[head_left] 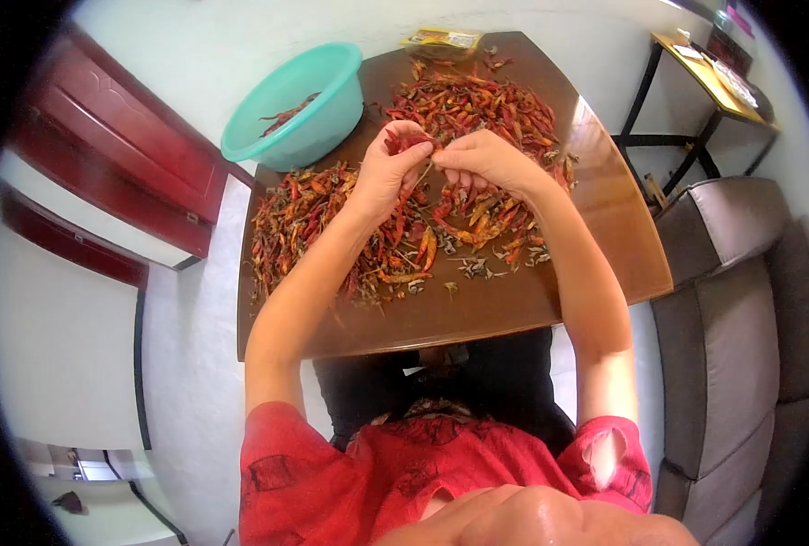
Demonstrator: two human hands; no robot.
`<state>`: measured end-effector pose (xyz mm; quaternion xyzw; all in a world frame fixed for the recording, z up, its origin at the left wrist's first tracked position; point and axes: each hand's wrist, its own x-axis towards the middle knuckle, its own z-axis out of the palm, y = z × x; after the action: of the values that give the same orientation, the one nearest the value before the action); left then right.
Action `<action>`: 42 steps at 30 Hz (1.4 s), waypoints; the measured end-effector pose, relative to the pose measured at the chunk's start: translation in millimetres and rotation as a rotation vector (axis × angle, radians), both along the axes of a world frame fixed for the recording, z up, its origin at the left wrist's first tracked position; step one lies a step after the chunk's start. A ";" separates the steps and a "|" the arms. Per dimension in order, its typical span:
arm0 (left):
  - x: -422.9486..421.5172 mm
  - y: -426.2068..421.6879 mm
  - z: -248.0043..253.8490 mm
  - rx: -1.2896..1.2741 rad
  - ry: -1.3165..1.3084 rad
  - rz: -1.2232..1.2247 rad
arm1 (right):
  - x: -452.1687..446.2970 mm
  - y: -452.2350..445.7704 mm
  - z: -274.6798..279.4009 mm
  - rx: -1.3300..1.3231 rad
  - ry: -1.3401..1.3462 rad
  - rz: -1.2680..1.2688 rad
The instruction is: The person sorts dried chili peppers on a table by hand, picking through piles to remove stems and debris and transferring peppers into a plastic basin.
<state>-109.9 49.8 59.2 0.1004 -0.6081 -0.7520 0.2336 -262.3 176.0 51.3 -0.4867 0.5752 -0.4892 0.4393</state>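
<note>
Red dried chili peppers [402, 142] are held in my left hand [391, 173], its fingers closed round them above the table. My right hand [483, 162] meets it from the right, thumb and forefinger pinched at the stem end of a chili. A thin stem hangs just below the fingertips. Under and around both hands lie heaps of dried chilies: one pile [309, 218] at the left, another pile [486, 105] at the back. Small dry leaf bits [479, 267] are scattered in front of the right hand.
A turquoise basin [286, 136] with a few chilies inside stands at the table's back left. A yellow-labelled package [441, 41] lies at the far edge of the brown table [605, 241]. To the right are a grey sofa [732, 300] and a small side table [716, 77].
</note>
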 end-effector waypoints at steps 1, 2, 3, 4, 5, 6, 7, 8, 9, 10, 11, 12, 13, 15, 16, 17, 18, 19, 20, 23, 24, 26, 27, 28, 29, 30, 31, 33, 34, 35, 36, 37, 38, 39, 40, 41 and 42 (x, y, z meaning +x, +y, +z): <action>-1.6 1.6 -0.5 -0.048 -0.007 0.053 | 0.6 -3.7 -3.4 -0.018 -0.006 -0.040; -2.5 2.2 -0.3 -0.096 -0.014 0.107 | 0.5 -7.4 -6.4 -0.037 -0.010 -0.080; -2.9 1.3 -1.4 -0.095 -0.012 0.108 | 6.0 -8.3 -6.9 -0.086 -0.056 -0.110; -3.4 0.4 -2.6 -0.100 -0.022 0.146 | 8.7 -8.2 -6.1 -0.085 -0.054 -0.109; -3.9 -0.7 -3.5 -0.105 -0.032 0.183 | 10.4 -7.9 -4.7 -0.111 -0.151 -0.186; -4.3 -1.3 -2.2 -0.104 -0.031 0.183 | 10.7 -7.9 -4.2 -0.137 -0.248 -0.263; -4.6 -2.4 -0.6 -0.069 -0.019 0.169 | 8.4 -9.2 -5.8 -0.136 -0.247 -0.262; -4.7 -3.6 0.8 -0.034 -0.007 0.154 | 4.4 -11.0 -8.3 -0.156 -0.312 -0.337; -4.3 -6.3 1.0 -0.032 -0.007 0.154 | 2.0 -12.0 -8.7 -0.175 -0.378 -0.412; -3.6 -9.6 1.5 0.076 0.000 0.044 | 0.0 -12.8 -9.7 -0.173 -0.377 -0.413; -3.2 -11.5 1.3 0.181 0.007 -0.066 | -1.8 -13.6 -10.7 -0.167 -0.450 -0.406; -2.8 -10.8 1.9 0.182 0.007 -0.065 | -2.4 -13.9 -11.0 -0.161 -0.524 -0.399; -2.4 -9.9 2.3 0.196 -0.003 -0.077 | -2.6 -14.0 -11.5 -0.160 -0.524 -0.399; -1.6 -7.4 3.1 0.211 -0.013 -0.090 | -2.8 -13.8 -12.3 -0.179 -0.639 -0.274; -0.7 -5.6 3.7 0.215 -0.011 -0.093 | -2.9 -13.5 -12.4 -0.177 -0.638 -0.275; -0.2 -4.5 4.1 0.218 -0.010 -0.096 | -3.2 -13.3 -12.3 -0.171 -0.653 -0.236; 0.0 -5.1 3.0 0.220 -0.009 -0.095 | -2.2 -13.0 -10.8 -0.164 -0.667 -0.197; 0.1 -5.8 2.2 0.178 -0.019 -0.089 | -1.2 -12.6 -9.2 -0.162 -0.666 -0.196; 0.1 -6.2 1.5 0.136 -0.030 -0.083 | 0.0 -11.7 -7.9 -0.131 -0.641 -0.192; 0.6 -8.4 -2.5 0.071 -0.068 -0.055 | 3.8 -11.8 -8.7 -0.064 -0.615 -0.146; 0.4 -6.5 -1.4 0.072 -0.068 -0.055 | 5.4 -12.2 -9.7 -0.028 -0.613 -0.104; -0.4 -2.3 0.4 -0.032 -0.135 0.020 | 10.9 -13.4 -13.4 -0.048 -0.589 -0.126; -0.4 -3.2 -0.7 -0.032 -0.135 0.019 | 13.2 -15.2 -16.2 -0.069 -0.565 -0.147; -0.5 -4.5 -2.3 -0.050 -0.134 0.051 | 14.9 -17.4 -18.7 -0.068 -0.564 -0.151; -1.5 -5.2 -3.7 -0.068 -0.132 0.079 | 16.2 -19.0 -21.5 -0.085 -0.512 -0.175; -2.0 -7.0 -6.4 -0.068 -0.131 0.072 | 17.7 -20.5 -24.3 -0.102 -0.461 -0.201; -1.9 -9.3 -8.9 -0.072 -0.147 0.118 | 19.3 -23.4 -26.8 -0.093 -0.435 -0.214; -0.9 -11.6 -12.2 -0.047 -0.155 0.191 | 23.1 -22.6 -25.7 -0.085 -0.270 -0.254; -1.5 -11.6 -13.2 -0.047 -0.155 0.184 | 25.6 -21.4 -23.0 -0.074 -0.108 -0.285; -2.0 -11.8 -14.5 -0.057 -0.149 0.209 | 23.3 -25.4 -27.5 -0.084 0.117 -0.289; -1.2 -13.7 -17.3 -0.067 -0.144 0.238 | 26.4 -25.2 -26.1 -0.083 0.115 -0.290; -0.4 -17.5 -19.3 -0.023 -0.149 0.209 | 31.2 -24.8 -25.7 -0.304 0.339 -0.316; -4.0 -21.8 -24.2 -0.022 -0.151 0.210 | 36.4 -24.1 -25.6 -0.525 0.563 -0.336; -9.2 -28.7 -31.4 0.124 -0.134 0.239 | 44.1 -20.5 -21.0 -0.599 0.632 -0.275; -11.9 -30.6 -32.5 0.269 -0.115 0.269 | 54.3 -19.1 -19.8 -0.697 0.740 -0.285; -10.0 -35.2 -32.3 0.299 -0.156 0.267 | 63.0 -16.6 -18.7 -0.662 0.751 -0.215; -8.7 -35.3 -29.0 0.297 -0.157 0.268 | 69.1 -13.6 -16.9 -0.624 0.758 -0.147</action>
<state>-118.7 14.5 30.2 0.2721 -0.4880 -0.7855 0.2662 -193.2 162.4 34.4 -0.6967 0.5535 -0.4563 -0.0033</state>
